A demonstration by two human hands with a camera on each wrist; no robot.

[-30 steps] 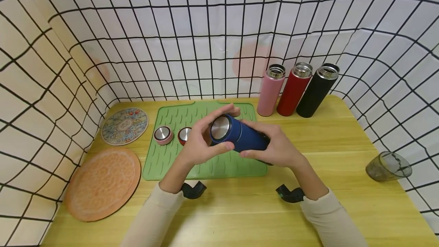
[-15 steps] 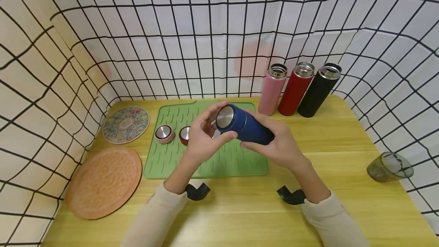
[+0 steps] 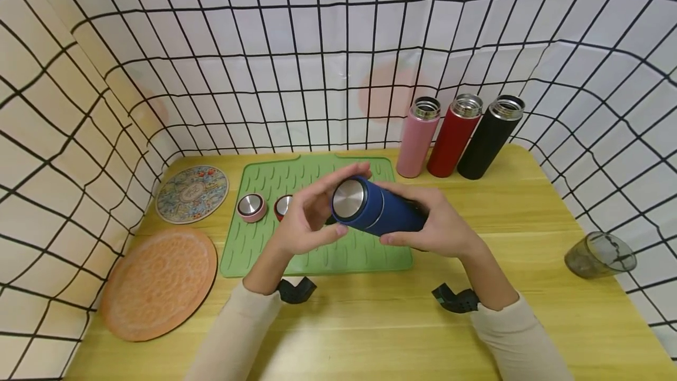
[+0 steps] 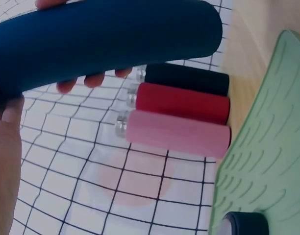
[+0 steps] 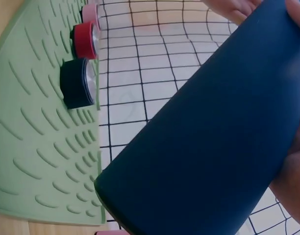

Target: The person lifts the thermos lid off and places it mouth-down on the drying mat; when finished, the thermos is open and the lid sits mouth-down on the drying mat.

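Note:
A blue thermos bottle [image 3: 394, 213] with a steel-topped lid [image 3: 350, 199] is held tilted above the green mat [image 3: 259, 251], lid end toward the left. My right hand [image 3: 441, 225] grips its body, thumb along the near side and fingers over the far side. At the lid, my left hand [image 3: 301, 216] has its thumb at the lower edge and its fingers arched over the top. A thin bright line shows between lid and body. In the left wrist view the bottle's body [image 4: 111, 44] spans the top; in the right wrist view the body [image 5: 204, 127] fills the middle.
A pink lid [image 3: 251, 207], a red lid [image 3: 282, 207] and a dark lid [image 5: 77, 83] sit on the mat. Lidless pink [image 3: 416, 143], red [image 3: 452, 141] and black [image 3: 489, 143] bottles stand at back right. A glass [image 3: 597, 254] stands right; two round mats [image 3: 161, 284] lie left.
The bottle rose slightly, then came back down. My left thumb has shifted from across the lid to its lower edge, while my right hand keeps its grip on the body.

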